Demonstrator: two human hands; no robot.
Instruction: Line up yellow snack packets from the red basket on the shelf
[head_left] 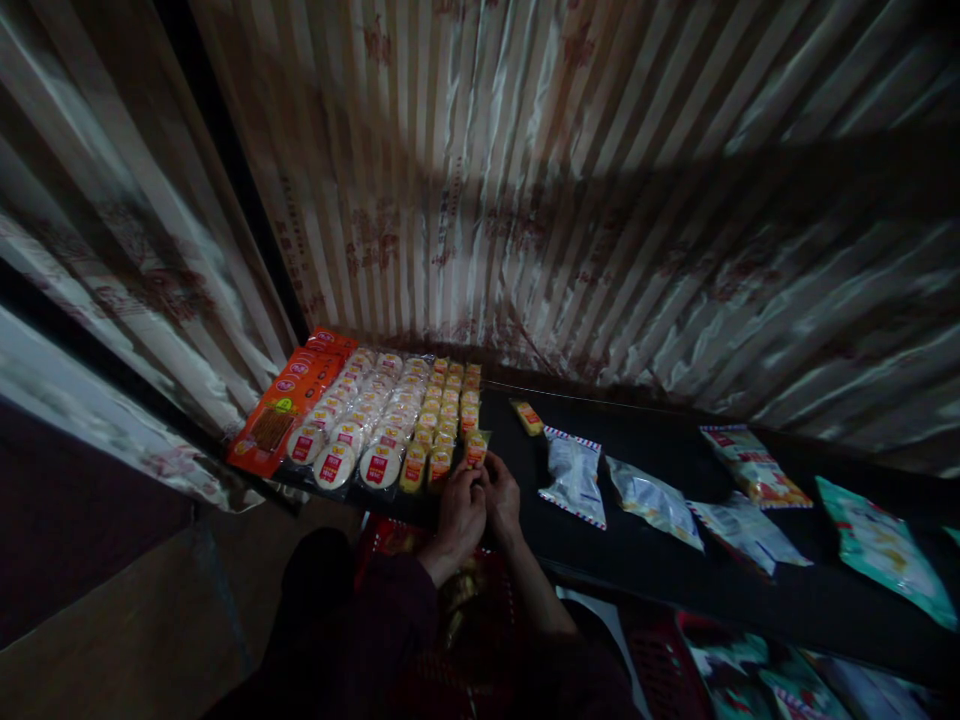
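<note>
Fingers of my left hand [459, 510] and right hand [502, 497] pinch one small yellow plastic-wrapped snack [475, 448] ending the third yellow column [470, 398] on the black bench [652, 435], two columns [426, 437] seemingly filled, one matching packet [528, 417] lying apart.

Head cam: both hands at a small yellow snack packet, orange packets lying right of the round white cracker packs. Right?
No, wrong side: the head view shows the orange packets left of the round white cracker packs. Left hand and right hand are at a small yellow snack packet.
</note>
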